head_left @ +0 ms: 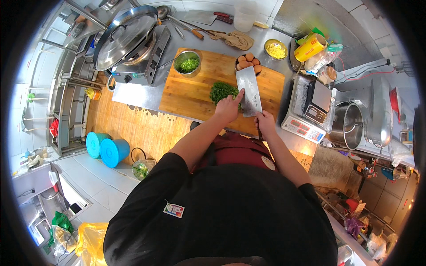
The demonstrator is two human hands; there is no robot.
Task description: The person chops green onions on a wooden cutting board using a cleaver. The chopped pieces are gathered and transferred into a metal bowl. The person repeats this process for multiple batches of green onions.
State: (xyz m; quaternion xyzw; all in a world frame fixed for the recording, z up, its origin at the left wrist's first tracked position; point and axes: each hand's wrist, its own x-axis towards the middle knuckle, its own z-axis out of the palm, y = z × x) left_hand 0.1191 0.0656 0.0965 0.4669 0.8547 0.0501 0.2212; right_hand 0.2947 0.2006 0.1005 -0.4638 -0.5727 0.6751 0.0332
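Note:
My right hand (265, 123) grips the handle of a wide Chinese cleaver (249, 94), its blade lying flat side up over the wooden cutting board (186, 96). A finger of my left hand (228, 108) points at and appears to touch the blade's left side. Chopped dark green herbs (222, 92) lie on the board just beyond my left hand. Beyond the cleaver's tip, a bowl of brown eggs (249, 61) stands at the board's far right. At its far left is a steel container (187, 64) with chopped light green pieces in it.
A gas stove (143, 69) with a wok and lid (128, 35) stands left of the board. Behind lie another cleaver (201, 16), a ladle (163, 12) and a tan cloth (238, 40). A bowl of yellow bits (275, 49), scales (316, 109) and a steel pot (346, 124) stand right.

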